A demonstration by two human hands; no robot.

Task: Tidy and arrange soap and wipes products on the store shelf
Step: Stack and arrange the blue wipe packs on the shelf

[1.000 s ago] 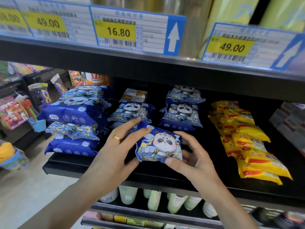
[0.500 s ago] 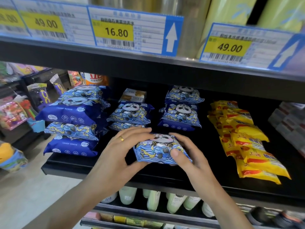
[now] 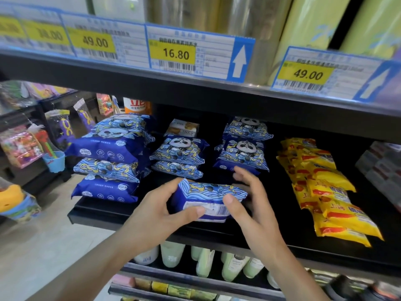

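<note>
Both hands hold one blue panda wipes pack at the front of the black shelf: the left hand grips its left end, the right hand pinches its right end, fingers spread behind. More panda packs are stacked behind, yellow soap packets to the right.

A blue wipes pack with wave pattern is tilted, its barcoded back panel facing the camera, above the black shelf's front edge. At its 10 o'clock stands a three-high stack of large panda wipes packs. At 12 o'clock lie two stacked panda packs; at 1 o'clock, two more panda packs in a row. At 3 o'clock runs a row of overlapped yellow soap packets
</note>
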